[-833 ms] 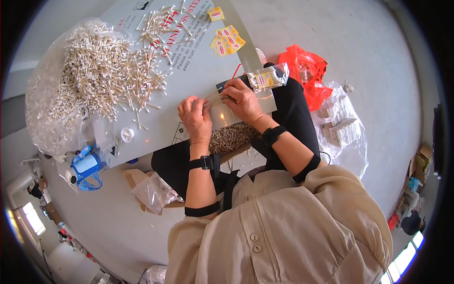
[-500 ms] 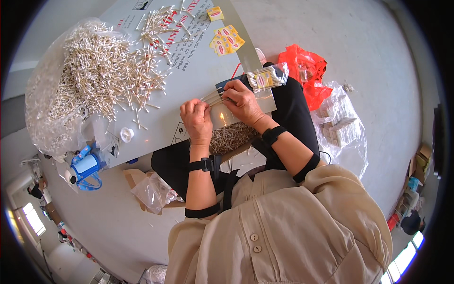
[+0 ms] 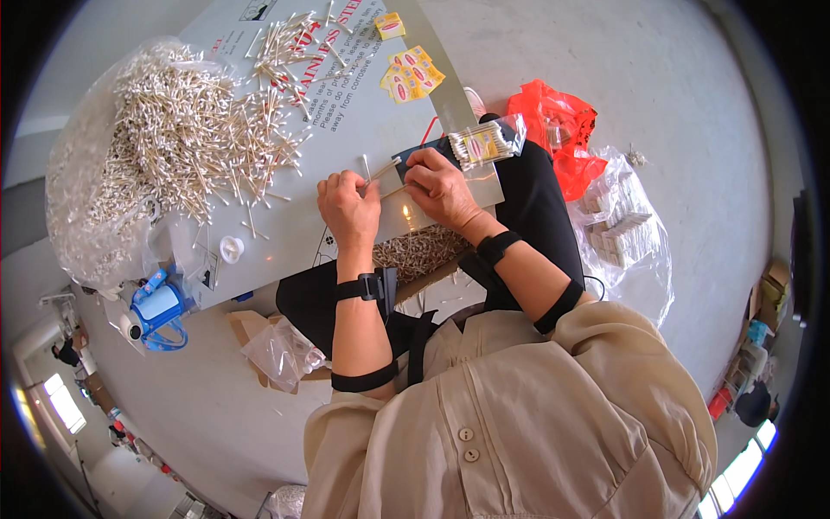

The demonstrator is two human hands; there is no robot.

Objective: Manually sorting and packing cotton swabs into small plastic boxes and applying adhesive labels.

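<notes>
My left hand [image 3: 348, 209] is above the table's near edge, its fingers pinched on a cotton swab [image 3: 365, 166] that sticks up past the fingertips. Close on its right, my right hand [image 3: 441, 186] has its fingers closed round a few cotton swabs [image 3: 387, 169] pointing toward the left hand; the fingers partly cover them. Just beyond the right hand lies a clear bag [image 3: 481, 144] packed with swabs and a yellow label. Left of both hands, a large heap of loose cotton swabs [image 3: 177, 121] spills out of a plastic bag.
Yellow cards [image 3: 413, 74] lie on the far side of the metal-sheet table [image 3: 346, 143]. A small white round lid [image 3: 231, 249] and a blue bottle [image 3: 158, 310] are at the left. Below the edge is a box of swabs [image 3: 421, 251]. Red [image 3: 553, 130] and clear bags [image 3: 618, 225] stand right.
My left hand has moved a little left, away from the right hand, and a swab now stands up from its fingers. The right hand has hardly moved.
</notes>
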